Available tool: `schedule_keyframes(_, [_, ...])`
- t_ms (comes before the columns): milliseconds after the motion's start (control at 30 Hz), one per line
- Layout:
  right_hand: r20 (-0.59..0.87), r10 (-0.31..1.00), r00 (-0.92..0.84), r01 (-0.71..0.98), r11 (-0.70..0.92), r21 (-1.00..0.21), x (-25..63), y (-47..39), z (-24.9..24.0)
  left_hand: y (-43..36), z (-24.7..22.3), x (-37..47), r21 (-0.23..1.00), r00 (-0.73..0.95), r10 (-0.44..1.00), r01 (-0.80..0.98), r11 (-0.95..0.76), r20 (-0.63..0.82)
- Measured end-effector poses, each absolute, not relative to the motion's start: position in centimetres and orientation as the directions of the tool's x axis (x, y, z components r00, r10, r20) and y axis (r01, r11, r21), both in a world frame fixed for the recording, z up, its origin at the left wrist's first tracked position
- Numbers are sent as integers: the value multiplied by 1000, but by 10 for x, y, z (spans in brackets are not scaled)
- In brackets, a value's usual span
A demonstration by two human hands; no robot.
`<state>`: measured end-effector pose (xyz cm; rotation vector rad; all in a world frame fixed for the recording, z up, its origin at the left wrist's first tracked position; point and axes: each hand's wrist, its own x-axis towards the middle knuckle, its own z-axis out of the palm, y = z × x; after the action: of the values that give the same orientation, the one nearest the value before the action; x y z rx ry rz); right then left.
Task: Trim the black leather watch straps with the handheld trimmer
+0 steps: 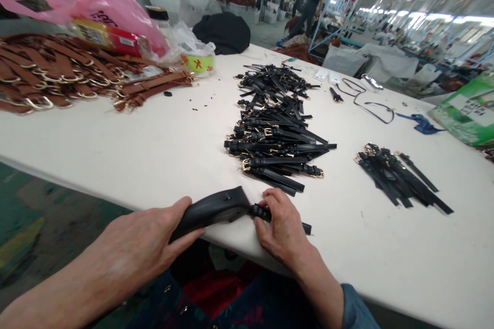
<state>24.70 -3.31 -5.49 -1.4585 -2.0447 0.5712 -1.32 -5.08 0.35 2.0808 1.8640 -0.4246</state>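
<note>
At the front edge of the white table (181,159), my left hand (154,239) is wrapped round a black curved hand tool (216,208), shaped like an electric clipper. Its broad end points right and meets the end of a short black strap (307,229). My right hand (283,226) pinches that strap between thumb and fingers and presses it on the tabletop; the palm hides its middle. Just beyond lies a long pile of black straps (278,133) with gold buckles. A smaller bunch of black straps (397,175) rests to the right.
Brown straps with metal rings (57,72) are heaped at left, near a pink plastic bag (104,5) and a roll of yellow-green tape (197,63). A black cable (358,92), blue scrap (420,123) and green bag (466,110) lie at right. A person (314,0) bends over farther back.
</note>
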Motion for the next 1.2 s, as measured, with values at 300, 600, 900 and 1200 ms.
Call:
schedule_keyframes(300, [168,934,-316,833,358,-422,250,-34,-52,-47,10,-11,21,137,896,990,-141,-422])
schedule_keyframes(600, [310,918,-247,784,377,-493,241,-43,-60,-49,11,-9,11,135,893,990,-144,-430])
schedule_keyframes(900, [297,920,-255,775,379,-506,246,-37,-59,-49,17,-7,0,120,877,991,-136,-466])
schedule_keyframes(1200, [280,914,-294,670,406,-622,276,-42,-58,-48,10,-11,45,151,891,988,-146,-428])
